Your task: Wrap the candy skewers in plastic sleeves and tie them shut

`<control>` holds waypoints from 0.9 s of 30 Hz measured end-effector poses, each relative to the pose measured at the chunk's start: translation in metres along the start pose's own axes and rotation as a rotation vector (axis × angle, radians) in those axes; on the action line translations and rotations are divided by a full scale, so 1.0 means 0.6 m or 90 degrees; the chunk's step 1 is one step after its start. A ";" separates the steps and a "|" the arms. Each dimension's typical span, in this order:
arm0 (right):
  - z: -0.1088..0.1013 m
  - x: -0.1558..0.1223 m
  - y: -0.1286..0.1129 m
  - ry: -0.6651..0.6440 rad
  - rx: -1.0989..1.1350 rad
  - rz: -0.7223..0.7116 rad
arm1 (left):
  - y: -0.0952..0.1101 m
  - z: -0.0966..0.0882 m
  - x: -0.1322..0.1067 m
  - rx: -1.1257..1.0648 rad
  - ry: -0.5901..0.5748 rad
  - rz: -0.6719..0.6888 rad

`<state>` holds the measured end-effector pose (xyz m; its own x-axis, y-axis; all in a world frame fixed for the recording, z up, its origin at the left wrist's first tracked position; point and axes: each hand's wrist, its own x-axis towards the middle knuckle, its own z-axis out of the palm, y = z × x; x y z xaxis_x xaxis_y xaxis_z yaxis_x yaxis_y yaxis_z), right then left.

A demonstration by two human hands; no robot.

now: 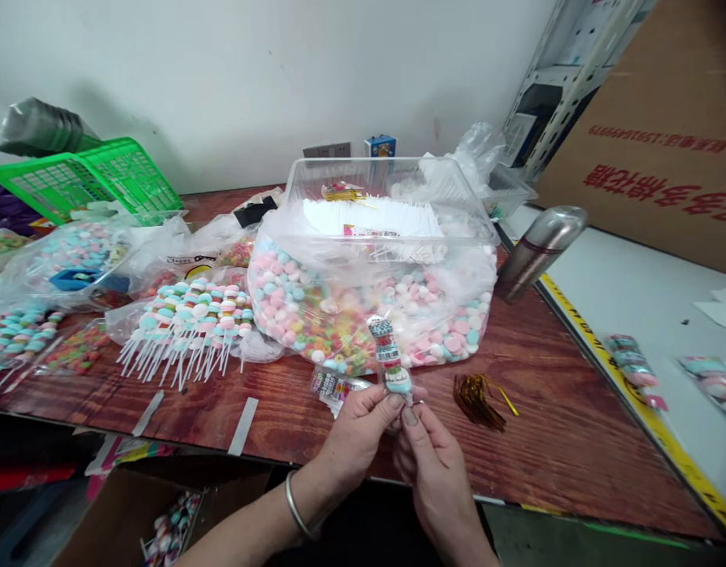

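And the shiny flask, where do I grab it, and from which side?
Probably around the middle of the flask, coming from the picture's right: its body is a long cylinder, it leans that way in this view, and the bulging bag sits close on its left.

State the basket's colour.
Bright green; the basket shows best in the head view, the only one.

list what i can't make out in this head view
Head view: lower end of the wrapped candy, covered by the left hand and right hand.
Head view: fine print on the packet, too small.
Head view: rest of the cardboard box, cut off by the right edge.
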<state>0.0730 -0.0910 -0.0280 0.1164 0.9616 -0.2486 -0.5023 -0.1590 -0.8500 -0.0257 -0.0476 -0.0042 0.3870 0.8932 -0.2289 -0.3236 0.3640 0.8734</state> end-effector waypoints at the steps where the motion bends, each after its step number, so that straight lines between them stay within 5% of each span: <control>1: -0.001 -0.002 0.001 -0.035 0.090 0.056 | 0.002 -0.004 -0.001 -0.023 -0.038 -0.028; 6: -0.007 -0.021 0.019 -0.321 0.385 0.298 | -0.001 -0.022 -0.004 -0.127 -0.210 -0.163; 9: -0.009 -0.028 0.012 -0.382 0.346 0.307 | -0.007 -0.018 -0.002 -0.136 -0.215 -0.134; 13: -0.052 -0.018 -0.041 -0.197 -0.180 0.034 | 0.000 -0.012 0.006 -0.042 -0.099 -0.072; 15: -0.099 -0.006 -0.069 0.005 -0.498 -0.174 | 0.009 -0.015 0.010 0.037 -0.043 -0.023; 17: -0.153 0.011 -0.086 0.199 -0.722 -0.285 | 0.019 -0.020 0.012 0.140 -0.012 0.016; 21: -0.224 0.053 -0.091 0.324 -1.019 -0.289 | 0.035 -0.019 0.013 0.347 -0.008 0.128; 27: -0.223 0.088 -0.088 0.343 -1.169 -0.238 | 0.037 -0.022 0.015 0.501 0.052 0.286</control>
<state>0.2203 -0.0618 -0.0584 0.3753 0.8954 0.2394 0.9242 -0.3417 -0.1705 -0.0408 -0.0280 0.0071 0.2941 0.9347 0.1998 0.2655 -0.2807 0.9223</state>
